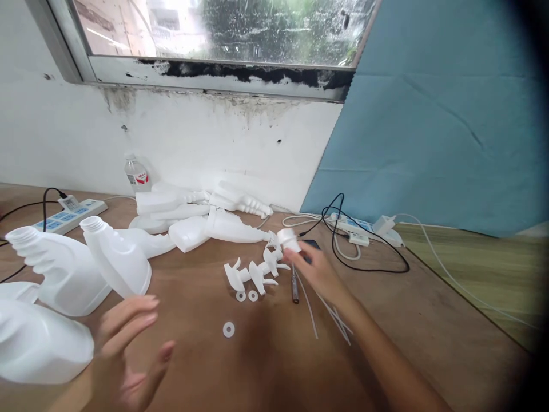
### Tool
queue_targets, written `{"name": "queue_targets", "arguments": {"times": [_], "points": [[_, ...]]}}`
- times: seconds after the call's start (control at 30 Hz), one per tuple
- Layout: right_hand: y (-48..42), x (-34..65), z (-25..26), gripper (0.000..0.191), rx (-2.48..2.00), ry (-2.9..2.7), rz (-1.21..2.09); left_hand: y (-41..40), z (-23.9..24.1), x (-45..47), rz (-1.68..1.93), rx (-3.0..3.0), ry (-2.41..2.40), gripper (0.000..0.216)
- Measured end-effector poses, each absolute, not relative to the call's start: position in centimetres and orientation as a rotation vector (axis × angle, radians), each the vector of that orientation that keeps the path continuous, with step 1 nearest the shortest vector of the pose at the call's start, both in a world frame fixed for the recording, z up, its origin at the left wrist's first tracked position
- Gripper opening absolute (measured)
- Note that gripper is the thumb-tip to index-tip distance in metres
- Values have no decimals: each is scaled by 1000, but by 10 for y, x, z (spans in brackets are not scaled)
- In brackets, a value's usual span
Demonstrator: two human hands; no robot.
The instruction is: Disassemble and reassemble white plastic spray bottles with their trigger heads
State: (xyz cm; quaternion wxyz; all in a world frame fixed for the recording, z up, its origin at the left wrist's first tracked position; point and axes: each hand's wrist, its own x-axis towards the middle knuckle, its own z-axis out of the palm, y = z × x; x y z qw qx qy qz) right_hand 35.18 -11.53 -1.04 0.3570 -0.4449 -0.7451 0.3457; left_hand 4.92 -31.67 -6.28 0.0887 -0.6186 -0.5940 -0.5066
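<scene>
While the right hand (317, 269) grips the cap (286, 239) at one o'clock from the nearest washer (225, 332), the left hand (115, 349), at nine o'clock, stands open. Expect the cap to be light and stiff (apparently plastic, possibly slippery); take hold by its side wall.

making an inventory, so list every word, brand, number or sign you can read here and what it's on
No text can be read with certainty.
Clear bottle: its red and white label has markings, too small and blurred to read.
White plug on the left-hand power strip: faint grey print, too small to read.
</scene>
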Motion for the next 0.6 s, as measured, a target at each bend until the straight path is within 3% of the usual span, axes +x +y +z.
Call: {"name": "queue_targets", "arguments": {"times": [0.13, 0.23, 0.3, 0.37, 0.5, 0.6], "points": [[-164, 317, -5, 38, -908, -2089, 1455, -260, -46, 99, -1582, -2462, -1534, 75], [-177, 304, -10, 42, -833, -2252, 1505, -231, -51, 113, -1750, -2801, -1602, 51], [-167, 309, -16, 50, -900, -2372, 1399, -219, -59, 113, -2053, -2847, -1755, 36], [-147, 325, -24, 56, -1075, -2423, 1174, -210, -66, 110, -2493, -2796, -1854, 34], [-112, 364, -42, 19, -1353, -2526, 530, -202, -75, 100, -3274, -2486, -1946, 20], [-103, 379, -57, 24, -1265, -2619, 369, -199, -78, 97, -3581, -2312, -1949, 19]]}}
